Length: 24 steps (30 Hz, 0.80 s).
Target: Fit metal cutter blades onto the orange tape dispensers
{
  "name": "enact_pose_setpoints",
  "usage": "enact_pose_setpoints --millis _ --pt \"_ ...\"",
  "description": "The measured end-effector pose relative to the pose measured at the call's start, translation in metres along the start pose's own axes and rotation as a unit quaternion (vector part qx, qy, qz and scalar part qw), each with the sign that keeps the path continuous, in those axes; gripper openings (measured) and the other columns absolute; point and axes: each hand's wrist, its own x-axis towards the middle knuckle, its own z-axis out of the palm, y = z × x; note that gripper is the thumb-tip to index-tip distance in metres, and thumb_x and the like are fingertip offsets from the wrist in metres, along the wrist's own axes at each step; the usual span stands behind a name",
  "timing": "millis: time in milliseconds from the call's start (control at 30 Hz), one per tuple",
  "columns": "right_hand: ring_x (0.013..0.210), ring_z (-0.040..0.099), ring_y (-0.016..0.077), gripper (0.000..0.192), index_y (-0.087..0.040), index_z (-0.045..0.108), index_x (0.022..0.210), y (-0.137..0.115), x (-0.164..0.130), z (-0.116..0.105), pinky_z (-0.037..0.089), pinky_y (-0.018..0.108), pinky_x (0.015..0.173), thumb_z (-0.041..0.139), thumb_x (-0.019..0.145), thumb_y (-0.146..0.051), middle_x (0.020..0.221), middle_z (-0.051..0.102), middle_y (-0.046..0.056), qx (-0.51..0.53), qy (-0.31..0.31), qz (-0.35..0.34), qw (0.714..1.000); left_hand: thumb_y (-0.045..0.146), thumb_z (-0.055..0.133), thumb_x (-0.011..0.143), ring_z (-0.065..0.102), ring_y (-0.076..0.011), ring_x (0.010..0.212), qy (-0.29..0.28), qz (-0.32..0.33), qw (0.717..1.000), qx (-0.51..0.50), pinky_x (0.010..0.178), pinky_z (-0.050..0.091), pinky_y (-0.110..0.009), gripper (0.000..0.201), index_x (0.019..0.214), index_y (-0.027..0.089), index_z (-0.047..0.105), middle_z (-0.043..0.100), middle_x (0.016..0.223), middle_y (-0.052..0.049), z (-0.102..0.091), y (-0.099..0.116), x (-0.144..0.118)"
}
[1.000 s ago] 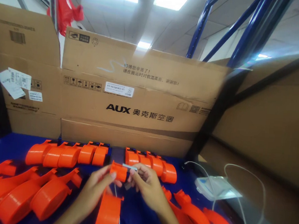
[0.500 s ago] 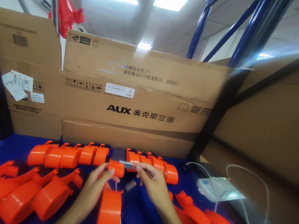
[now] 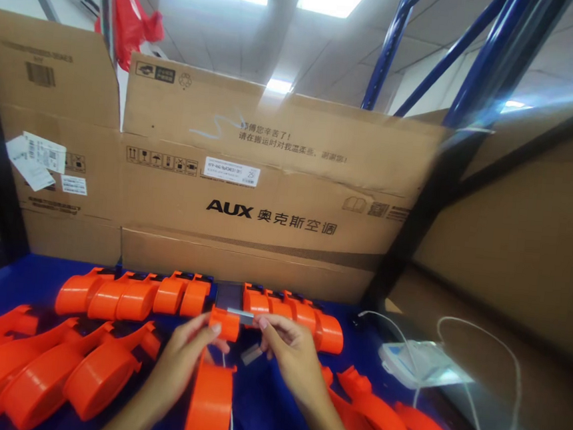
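Both our hands pinching, left hand (image 3: 181, 356) on glossy orange plastic dispenser (image 3: 210, 396), right hand (image 3: 289, 349) on thin grey metal strip (image 3: 240, 315), dispenser's base cut off at bottom centre.

Below the cardboard box (image 3: 268, 193), the frame's bottom edge cut off both forearms and the orange holder (image 3: 209, 406); the box label's print was too small to read.

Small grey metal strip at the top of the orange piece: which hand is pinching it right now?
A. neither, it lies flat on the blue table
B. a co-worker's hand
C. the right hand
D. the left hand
C. The right hand has its fingertips on the end of the grey metal strip, while the left hand steadies the orange piece it sticks out of.
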Motion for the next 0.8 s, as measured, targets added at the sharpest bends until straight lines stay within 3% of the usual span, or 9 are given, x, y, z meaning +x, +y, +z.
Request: enact_pose_setpoints --millis 400,567,700,800 --pt "0.045 0.047 0.0108 0.039 -0.017 0.077 0.083 0.002 -0.004 0.011 0.036 0.023 0.046 0.073 0.081 -0.056 0.048 0.055 -0.003 0.011 -0.030 0.006 0.999 0.051 0.062 0.089 0.047 -0.0142 0.054 -0.063 -0.030 0.998 0.013 0.053 0.033 -0.024 0.048 0.121 0.017 0.069 0.075 0.073 -0.005 0.000 0.000 -0.003" --pt "0.045 0.046 0.0113 0.037 -0.017 0.078 0.086 0.003 -0.004 0.012 0.036 0.023 0.046 0.074 0.081 -0.053 0.048 0.054 -0.004 0.007 -0.030 0.001 1.000 0.049 0.064 0.089 0.050 -0.0138 0.055 -0.061 -0.024 0.998 0.007 0.054 0.034 -0.023 0.042 0.115 0.017 0.072 0.076 0.074 -0.005 0.002 0.003 -0.004" --pt "0.055 0.057 0.0152 0.043 -0.018 0.074 0.112 0.005 -0.008 0.015 0.042 0.025 0.048 0.067 0.087 -0.053 0.070 0.069 0.003 -0.015 -0.072 0.004 0.997 0.046 0.074 0.080 0.063 -0.0180 0.061 0.018 -0.036 0.997 -0.072 0.057 0.042 -0.025 0.037 0.101 0.016 0.075 0.077 0.075 -0.006 -0.002 0.009 -0.001" --pt "0.076 0.065 0.0208 0.038 -0.023 0.071 0.122 0.001 -0.017 0.020 0.052 0.034 0.069 0.061 0.093 -0.045 0.102 0.075 0.009 -0.148 -0.087 -0.063 0.983 0.055 0.073 0.078 0.066 -0.0209 0.058 0.076 -0.054 0.987 -0.130 0.054 0.047 -0.029 0.038 0.084 0.017 0.074 0.076 0.069 -0.006 -0.013 0.013 0.002"
